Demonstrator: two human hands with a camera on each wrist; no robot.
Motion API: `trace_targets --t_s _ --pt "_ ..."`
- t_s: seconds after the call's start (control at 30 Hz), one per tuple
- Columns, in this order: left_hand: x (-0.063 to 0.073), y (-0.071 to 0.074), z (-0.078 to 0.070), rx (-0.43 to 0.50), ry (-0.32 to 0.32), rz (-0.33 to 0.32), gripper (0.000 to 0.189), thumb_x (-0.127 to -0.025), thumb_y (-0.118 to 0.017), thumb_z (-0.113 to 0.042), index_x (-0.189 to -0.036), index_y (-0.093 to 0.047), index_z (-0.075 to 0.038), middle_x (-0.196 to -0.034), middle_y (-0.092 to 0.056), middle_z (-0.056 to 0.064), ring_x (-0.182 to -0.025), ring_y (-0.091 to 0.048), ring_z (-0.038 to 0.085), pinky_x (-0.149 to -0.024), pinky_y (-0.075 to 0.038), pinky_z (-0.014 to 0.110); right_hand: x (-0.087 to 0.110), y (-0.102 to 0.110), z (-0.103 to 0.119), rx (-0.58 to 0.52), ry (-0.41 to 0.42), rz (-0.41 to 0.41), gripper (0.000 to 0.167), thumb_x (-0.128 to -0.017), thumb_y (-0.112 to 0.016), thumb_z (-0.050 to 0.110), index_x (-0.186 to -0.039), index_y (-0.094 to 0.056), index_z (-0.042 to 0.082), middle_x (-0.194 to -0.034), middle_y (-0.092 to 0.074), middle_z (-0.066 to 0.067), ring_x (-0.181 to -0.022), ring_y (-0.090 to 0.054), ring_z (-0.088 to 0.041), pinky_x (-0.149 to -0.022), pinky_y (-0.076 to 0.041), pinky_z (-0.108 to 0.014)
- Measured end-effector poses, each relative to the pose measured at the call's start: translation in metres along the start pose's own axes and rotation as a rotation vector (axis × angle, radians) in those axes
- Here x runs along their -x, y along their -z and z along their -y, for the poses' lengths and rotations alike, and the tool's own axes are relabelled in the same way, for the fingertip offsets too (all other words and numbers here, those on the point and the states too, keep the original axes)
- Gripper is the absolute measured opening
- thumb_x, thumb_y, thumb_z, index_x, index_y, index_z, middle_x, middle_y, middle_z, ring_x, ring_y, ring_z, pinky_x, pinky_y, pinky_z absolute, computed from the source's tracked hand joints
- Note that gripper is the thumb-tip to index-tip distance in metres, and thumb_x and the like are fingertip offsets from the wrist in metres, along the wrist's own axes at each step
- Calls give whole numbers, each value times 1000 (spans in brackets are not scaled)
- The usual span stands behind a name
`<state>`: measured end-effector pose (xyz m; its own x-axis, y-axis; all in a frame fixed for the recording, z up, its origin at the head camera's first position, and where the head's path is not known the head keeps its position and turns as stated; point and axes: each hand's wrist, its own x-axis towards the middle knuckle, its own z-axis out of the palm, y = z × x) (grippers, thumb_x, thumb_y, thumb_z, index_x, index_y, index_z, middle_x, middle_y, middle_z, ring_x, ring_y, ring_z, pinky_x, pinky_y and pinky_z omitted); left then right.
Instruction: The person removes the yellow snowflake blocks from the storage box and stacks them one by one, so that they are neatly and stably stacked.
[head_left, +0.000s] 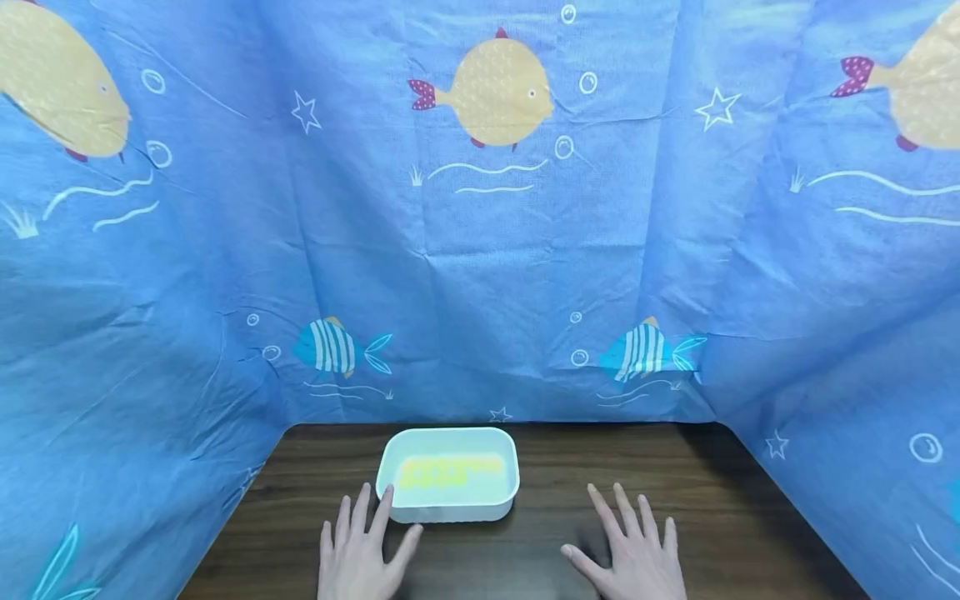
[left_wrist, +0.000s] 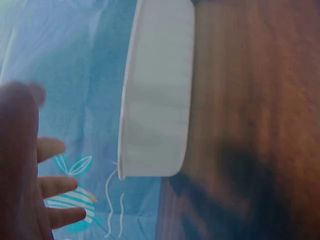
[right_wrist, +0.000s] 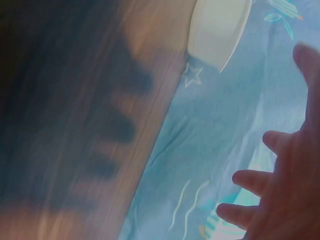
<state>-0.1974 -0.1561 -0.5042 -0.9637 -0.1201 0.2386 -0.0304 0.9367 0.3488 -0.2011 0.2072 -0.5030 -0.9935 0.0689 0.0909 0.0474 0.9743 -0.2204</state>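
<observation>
A white rectangular tub [head_left: 450, 504] with rounded corners stands at the back of the dark wooden table, left of centre. Yellow pieces [head_left: 435, 472] lie in it, too blurred to name. My left hand [head_left: 362, 554], fingers spread, is at the tub's front left corner; its index fingertip overlaps the rim in the head view. In the left wrist view that hand [left_wrist: 25, 165] appears apart from the tub's side wall [left_wrist: 157, 90]. My right hand [head_left: 633, 550] is spread over the table, right of the tub, holding nothing. The right wrist view shows its fingers [right_wrist: 252, 182] separated.
The dark brown tabletop [head_left: 720, 492] has wood grain and hand shadows. Blue cloth [head_left: 487, 250] printed with fish, stars and bubbles hangs behind the table and along both sides.
</observation>
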Motion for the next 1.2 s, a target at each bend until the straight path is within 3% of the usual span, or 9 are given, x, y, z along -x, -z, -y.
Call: trace_targets --t_s 0.1,0.2,0.33,0.43,0.6,0.77,0.93,1.2 --pt "-5 2 -1 52 10 -37 63 -103 -46 -51 -154 -44 -14 -156 -40 25 -141 -37 52 -107 -29 75 -6 0 9 -62 68 -48 98 -82 -36 90 -156 -41 26 -155 -44 -20 -142 -36 -53 -110 -18 -77" --pt "-15 3 2 118 38 -52 58 -105 -44 -39 -153 -43 -6 -154 -41 27 -138 -41 51 -103 -35 72 -15 0 20 -211 143 -73 84 -92 -48 74 -151 -47 16 -147 -54 -18 -136 -49 -44 -110 -32 -67" --pt "-37 -4 10 179 79 -51 55 -105 -42 -32 -149 -45 0 -148 -46 28 -132 -47 50 -98 -41 68 -35 2 41 -470 194 -58 64 -94 -65 52 -138 -58 7 -127 -67 -15 -113 -66 -30 -96 -51 -51" --pt "-55 -12 17 204 116 -52 55 -105 -38 -30 -146 -46 6 -140 -50 32 -125 -52 51 -96 -44 66 -54 -2 57 -586 217 -43 53 -94 -68 41 -131 -62 3 -112 -71 -11 -96 -69 -20 -84 -56 -43" --pt "-74 -24 25 230 163 -17 50 -105 -33 -25 -128 -58 12 -115 -63 32 -103 -63 50 -85 -51 61 -75 -20 76 -609 204 16 49 -97 -66 32 -129 -62 -5 -94 -68 -6 -83 -62 -15 -72 -52 -37" --pt "-78 -38 23 227 160 18 42 -105 -35 -21 -108 -63 10 -86 -68 23 -73 -66 35 -61 -51 51 -78 -37 81 -641 192 53 40 -98 -63 27 -122 -65 -5 -82 -63 -4 -72 -55 -14 -64 -47 -32" --pt "-82 -40 18 224 203 20 38 -102 -38 -18 -97 -63 9 -81 -66 25 -70 -65 36 -58 -49 49 -80 -42 81 -681 186 52 34 -98 -64 25 -116 -69 -3 -78 -62 -1 -68 -55 -12 -63 -44 -29" --pt "-82 -40 9 251 186 3 33 -99 -44 -15 -90 -65 8 -83 -67 28 -71 -66 40 -58 -50 51 -84 -40 74 -665 170 26 33 -95 -65 22 -113 -70 -5 -81 -66 -2 -72 -56 -14 -67 -47 -32"
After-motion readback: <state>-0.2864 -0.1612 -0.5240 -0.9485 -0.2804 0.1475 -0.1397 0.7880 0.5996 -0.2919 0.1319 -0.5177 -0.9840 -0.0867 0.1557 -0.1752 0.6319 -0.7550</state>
